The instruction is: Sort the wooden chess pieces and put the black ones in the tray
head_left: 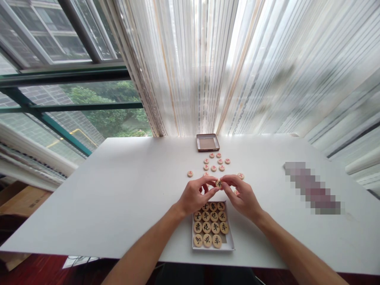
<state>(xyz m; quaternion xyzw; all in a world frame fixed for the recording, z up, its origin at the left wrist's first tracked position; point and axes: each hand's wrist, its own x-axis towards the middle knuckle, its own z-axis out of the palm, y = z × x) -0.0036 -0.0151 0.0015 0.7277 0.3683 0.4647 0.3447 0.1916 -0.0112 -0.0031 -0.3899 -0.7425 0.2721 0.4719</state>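
Between the fingertips of both hands is a round wooden Chinese chess piece (219,183) with a black character. My left hand (194,194) pinches it from the left, and my right hand (242,196) grips its right edge. Just below the hands lies a white box tray (212,249), holding rows of black-character chess pieces (206,227); a gap shows at its lower right corner. Beyond the hands, red-character chess pieces (213,168) are scattered on the table, some partly hidden behind my fingers.
An open box lid (208,142) lies at the far edge of the white table (118,198). A blurred-out elongated object (313,190) rests on the right side. Striped curtains (190,71) hang behind the table, with a window at left. A cardboard box (23,198) stands beyond the left edge.
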